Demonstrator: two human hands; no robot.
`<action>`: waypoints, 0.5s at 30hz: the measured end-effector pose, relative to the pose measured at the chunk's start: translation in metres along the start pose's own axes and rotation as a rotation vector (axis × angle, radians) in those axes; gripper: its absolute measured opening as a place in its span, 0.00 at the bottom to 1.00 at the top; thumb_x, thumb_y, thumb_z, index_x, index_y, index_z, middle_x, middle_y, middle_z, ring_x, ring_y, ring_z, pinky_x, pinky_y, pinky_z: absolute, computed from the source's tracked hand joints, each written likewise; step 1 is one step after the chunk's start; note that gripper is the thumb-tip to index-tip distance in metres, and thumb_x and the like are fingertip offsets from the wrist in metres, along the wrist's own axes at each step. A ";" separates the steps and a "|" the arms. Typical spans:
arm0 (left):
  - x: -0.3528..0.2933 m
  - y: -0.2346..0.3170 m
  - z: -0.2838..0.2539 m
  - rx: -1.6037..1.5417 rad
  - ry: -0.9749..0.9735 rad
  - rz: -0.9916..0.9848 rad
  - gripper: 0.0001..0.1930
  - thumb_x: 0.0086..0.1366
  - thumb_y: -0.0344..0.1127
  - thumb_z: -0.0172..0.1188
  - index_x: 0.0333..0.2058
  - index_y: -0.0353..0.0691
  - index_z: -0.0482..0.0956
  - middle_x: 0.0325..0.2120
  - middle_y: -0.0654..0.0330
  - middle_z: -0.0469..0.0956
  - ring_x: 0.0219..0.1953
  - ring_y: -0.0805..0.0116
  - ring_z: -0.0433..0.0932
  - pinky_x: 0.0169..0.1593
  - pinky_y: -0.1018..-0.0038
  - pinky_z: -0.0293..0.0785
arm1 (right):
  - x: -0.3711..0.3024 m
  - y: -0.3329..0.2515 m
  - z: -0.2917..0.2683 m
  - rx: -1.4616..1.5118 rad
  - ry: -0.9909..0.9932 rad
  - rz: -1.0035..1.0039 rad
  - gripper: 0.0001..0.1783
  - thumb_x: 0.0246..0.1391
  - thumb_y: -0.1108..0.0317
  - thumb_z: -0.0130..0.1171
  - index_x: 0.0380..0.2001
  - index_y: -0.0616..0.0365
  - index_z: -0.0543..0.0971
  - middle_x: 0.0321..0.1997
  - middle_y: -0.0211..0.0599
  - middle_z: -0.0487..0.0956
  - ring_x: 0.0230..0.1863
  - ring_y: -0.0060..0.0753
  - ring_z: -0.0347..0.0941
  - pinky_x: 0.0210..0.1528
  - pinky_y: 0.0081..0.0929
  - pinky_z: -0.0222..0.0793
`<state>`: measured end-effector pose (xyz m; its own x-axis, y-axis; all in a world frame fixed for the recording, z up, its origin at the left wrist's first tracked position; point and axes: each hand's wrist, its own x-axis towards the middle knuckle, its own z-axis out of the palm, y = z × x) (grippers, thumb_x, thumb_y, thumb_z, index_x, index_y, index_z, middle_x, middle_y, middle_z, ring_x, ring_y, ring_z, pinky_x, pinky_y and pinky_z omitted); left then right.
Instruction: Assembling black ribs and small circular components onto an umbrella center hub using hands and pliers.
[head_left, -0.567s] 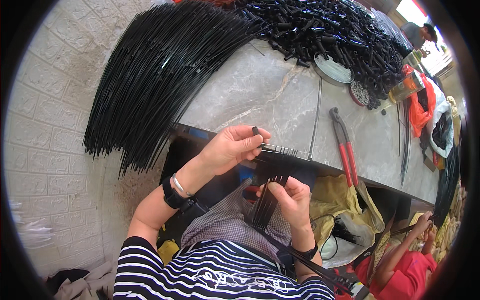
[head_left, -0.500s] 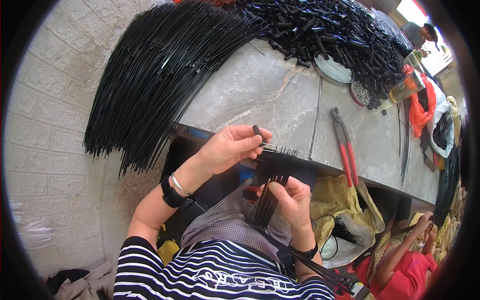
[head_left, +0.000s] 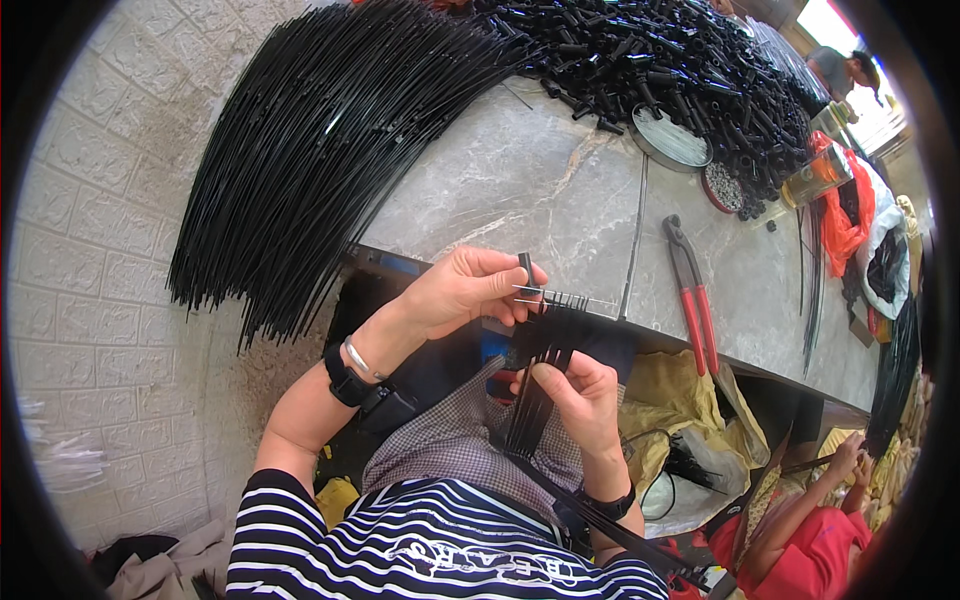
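Between the thumb and fingers of my left hand (head_left: 470, 290) is a short black tube (head_left: 526, 266). Thin metal wires (head_left: 572, 297) run rightward from beside it, and the tips of several black strips stand along them. Just below, my right hand (head_left: 577, 400) pinches a fanned bunch of thin black strips (head_left: 530, 420), whose long ends trail down past my right wrist. Where the strips meet the wires is too fine to make out fully.
A large sheaf of black strips (head_left: 310, 150) covers the table's left end. Black tubular parts (head_left: 660, 60) are heaped behind, near a round tin of clear pieces (head_left: 672, 138) and a dish of small beads (head_left: 722, 187). Red-handled cutters (head_left: 690, 290) lie right. A person in red (head_left: 800, 530) works nearby.
The black tube in my left hand has turned more upright and shifted slightly right. The wires and strip tips have moved a little, while my right hand has barely moved.
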<state>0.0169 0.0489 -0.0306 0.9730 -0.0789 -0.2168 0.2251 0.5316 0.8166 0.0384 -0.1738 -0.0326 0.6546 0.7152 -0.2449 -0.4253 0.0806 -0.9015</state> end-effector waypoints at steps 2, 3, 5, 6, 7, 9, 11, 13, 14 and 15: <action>0.001 0.001 0.001 0.036 -0.038 -0.014 0.13 0.68 0.35 0.53 0.44 0.32 0.78 0.34 0.53 0.81 0.31 0.73 0.79 0.34 0.81 0.78 | 0.000 0.000 0.000 0.002 0.002 0.007 0.07 0.59 0.73 0.55 0.36 0.67 0.79 0.31 0.35 0.82 0.31 0.19 0.77 0.35 0.17 0.73; 0.001 0.002 0.001 0.036 -0.039 -0.015 0.13 0.68 0.35 0.53 0.44 0.32 0.78 0.34 0.53 0.81 0.31 0.73 0.79 0.34 0.81 0.78 | 0.000 0.001 -0.001 -0.001 -0.001 0.008 0.07 0.59 0.73 0.55 0.36 0.67 0.79 0.31 0.35 0.81 0.31 0.19 0.77 0.35 0.17 0.73; 0.001 0.002 0.002 0.079 -0.053 -0.017 0.13 0.68 0.35 0.53 0.44 0.31 0.78 0.33 0.55 0.81 0.31 0.74 0.79 0.34 0.81 0.77 | 0.000 0.001 -0.001 -0.005 -0.002 0.009 0.07 0.59 0.73 0.55 0.36 0.66 0.79 0.30 0.34 0.81 0.31 0.19 0.77 0.35 0.17 0.73; 0.001 0.003 0.002 0.079 -0.053 -0.017 0.13 0.68 0.35 0.53 0.44 0.31 0.78 0.33 0.55 0.81 0.31 0.74 0.79 0.34 0.81 0.77 | 0.000 0.001 -0.001 -0.006 -0.004 0.011 0.07 0.59 0.73 0.55 0.36 0.66 0.79 0.30 0.34 0.81 0.31 0.19 0.77 0.35 0.17 0.73; 0.001 0.004 0.002 0.098 -0.053 -0.023 0.13 0.68 0.34 0.53 0.44 0.31 0.78 0.33 0.55 0.81 0.31 0.75 0.79 0.34 0.81 0.76 | 0.000 0.001 -0.001 -0.008 -0.007 0.012 0.07 0.59 0.73 0.55 0.36 0.66 0.79 0.30 0.34 0.81 0.31 0.19 0.77 0.35 0.17 0.73; 0.001 0.005 0.003 0.117 -0.054 -0.028 0.12 0.68 0.34 0.54 0.44 0.31 0.78 0.32 0.56 0.81 0.31 0.75 0.78 0.35 0.82 0.76 | 0.000 0.002 -0.001 -0.001 -0.013 0.009 0.07 0.58 0.73 0.55 0.36 0.66 0.79 0.30 0.34 0.81 0.31 0.19 0.77 0.35 0.17 0.73; 0.002 0.006 0.005 0.129 -0.039 -0.037 0.12 0.67 0.33 0.54 0.43 0.31 0.79 0.32 0.56 0.81 0.30 0.76 0.78 0.35 0.81 0.76 | 0.000 0.003 -0.002 0.005 -0.019 0.006 0.07 0.58 0.73 0.56 0.36 0.66 0.79 0.30 0.34 0.81 0.31 0.19 0.77 0.35 0.17 0.73; 0.003 0.005 0.002 0.132 -0.051 -0.031 0.12 0.67 0.34 0.55 0.43 0.30 0.79 0.32 0.56 0.81 0.30 0.76 0.78 0.34 0.81 0.76 | 0.000 0.003 -0.002 0.016 -0.013 0.005 0.07 0.58 0.74 0.56 0.37 0.66 0.79 0.30 0.34 0.81 0.31 0.19 0.77 0.34 0.16 0.73; 0.003 0.005 0.002 0.134 -0.062 -0.026 0.13 0.67 0.34 0.55 0.43 0.30 0.79 0.32 0.56 0.81 0.30 0.76 0.78 0.34 0.81 0.76 | 0.000 0.003 -0.002 0.016 -0.012 0.004 0.07 0.58 0.74 0.56 0.37 0.66 0.79 0.30 0.34 0.81 0.31 0.19 0.77 0.34 0.16 0.73; 0.003 0.005 0.002 0.134 -0.063 -0.027 0.13 0.67 0.34 0.55 0.43 0.30 0.79 0.32 0.56 0.81 0.30 0.76 0.78 0.34 0.81 0.76 | 0.000 0.003 -0.002 0.013 -0.013 0.004 0.07 0.58 0.74 0.56 0.37 0.66 0.79 0.30 0.34 0.81 0.31 0.18 0.77 0.34 0.16 0.73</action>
<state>0.0209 0.0498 -0.0261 0.9668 -0.1463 -0.2093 0.2518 0.4112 0.8761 0.0381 -0.1751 -0.0357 0.6450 0.7242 -0.2438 -0.4362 0.0870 -0.8956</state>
